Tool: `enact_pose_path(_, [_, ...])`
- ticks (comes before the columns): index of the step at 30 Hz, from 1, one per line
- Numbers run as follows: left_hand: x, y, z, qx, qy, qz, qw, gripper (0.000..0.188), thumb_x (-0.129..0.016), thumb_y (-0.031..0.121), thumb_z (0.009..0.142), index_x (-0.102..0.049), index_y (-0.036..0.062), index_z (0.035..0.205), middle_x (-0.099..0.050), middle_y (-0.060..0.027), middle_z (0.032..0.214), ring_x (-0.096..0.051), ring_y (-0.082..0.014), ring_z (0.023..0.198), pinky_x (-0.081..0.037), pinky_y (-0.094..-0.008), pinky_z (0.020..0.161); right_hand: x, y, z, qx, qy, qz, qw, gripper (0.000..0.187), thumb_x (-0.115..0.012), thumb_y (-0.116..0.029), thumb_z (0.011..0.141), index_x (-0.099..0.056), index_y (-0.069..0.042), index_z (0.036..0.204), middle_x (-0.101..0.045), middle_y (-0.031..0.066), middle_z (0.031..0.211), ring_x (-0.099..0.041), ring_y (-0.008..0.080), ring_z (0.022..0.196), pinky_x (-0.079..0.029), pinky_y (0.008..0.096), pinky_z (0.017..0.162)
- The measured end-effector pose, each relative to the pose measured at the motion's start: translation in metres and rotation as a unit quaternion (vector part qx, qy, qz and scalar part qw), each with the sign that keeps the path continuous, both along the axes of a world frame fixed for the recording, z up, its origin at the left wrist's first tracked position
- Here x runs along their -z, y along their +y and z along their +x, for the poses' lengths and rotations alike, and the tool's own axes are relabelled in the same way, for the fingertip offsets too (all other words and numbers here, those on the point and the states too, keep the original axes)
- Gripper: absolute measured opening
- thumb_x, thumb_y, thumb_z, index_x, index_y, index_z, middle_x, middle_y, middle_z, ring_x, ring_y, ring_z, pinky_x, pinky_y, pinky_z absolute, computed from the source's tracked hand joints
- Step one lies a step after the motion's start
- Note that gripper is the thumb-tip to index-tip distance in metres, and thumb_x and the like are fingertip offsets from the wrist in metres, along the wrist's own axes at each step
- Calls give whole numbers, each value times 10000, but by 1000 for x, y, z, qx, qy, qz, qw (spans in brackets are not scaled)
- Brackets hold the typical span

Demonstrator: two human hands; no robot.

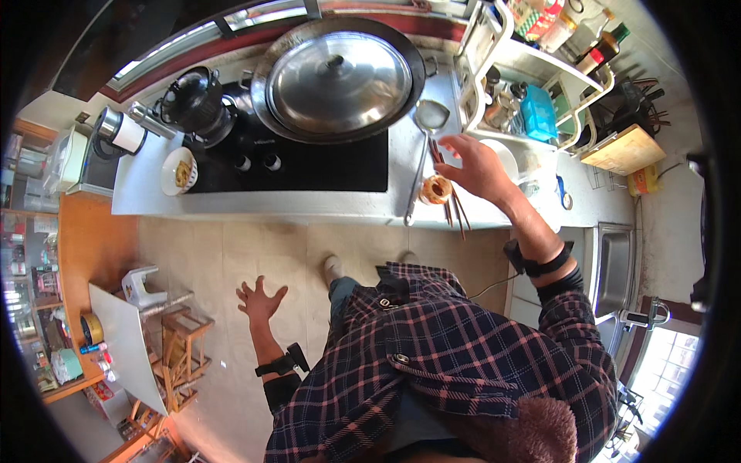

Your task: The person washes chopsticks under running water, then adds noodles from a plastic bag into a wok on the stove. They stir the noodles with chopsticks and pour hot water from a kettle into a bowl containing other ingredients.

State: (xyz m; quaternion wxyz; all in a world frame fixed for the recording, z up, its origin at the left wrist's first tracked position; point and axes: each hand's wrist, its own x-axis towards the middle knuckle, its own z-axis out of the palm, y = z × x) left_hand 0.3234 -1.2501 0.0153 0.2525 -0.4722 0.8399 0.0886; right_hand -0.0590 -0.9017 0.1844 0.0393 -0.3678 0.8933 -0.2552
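Note:
My right hand (477, 168) hovers over the counter right of the stove, thumb and fingers apart, with nothing seen between them. Below its fingertips are several dark chopsticks (458, 210), lying partly behind a small open jar (436, 190) with reddish-brown contents. Left of these lies a long-handled metal ladle (432, 116), its bowl toward the wall. A white dish (505, 160) is partly hidden behind my right hand. Down at my left side, my left hand (261, 302) hangs over the floor with its fingers spread, touching nothing.
A large wok with a domed metal lid (340, 73) and a black pot (191, 100) stand on the black stove (309, 170). At left are a bowl of food (180, 171) and a kettle (120, 131). A white rack (532, 58) holds bottles; a wooden stool (184, 351) stands lower left.

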Motion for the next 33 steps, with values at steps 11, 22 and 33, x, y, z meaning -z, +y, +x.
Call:
enact_pose_path(11, [60,-166,44,-163,403,114,893,455,-642,247,856,-523,11,1227,-540,-178,1205,-513,-271,1124,-422,-348,937,-5,-251,-85,88,49,134,986,507,-643,-354,789,-536,-161,1245,-588,130,1154,-547,292,1102,-452,384,938])
enact_pose_path(22, [53,-197,144,-378,456,245,768,245,-577,124,890,-569,11,1107,-612,-64,958,-586,-138,853,-506,-269,686,40,-302,-137,185,94,196,958,506,-676,-345,771,-576,-99,1202,-607,168,1137,-578,310,1069,-451,374,930])
enact_pose_path(33, [64,-221,67,-242,428,296,819,325,-563,218,904,-557,6,1149,-610,-69,912,-588,-136,760,-496,-263,676,-40,-231,-139,188,132,96,968,356,-629,-346,784,-656,-102,1043,-678,128,886,-658,267,824,-512,368,726])
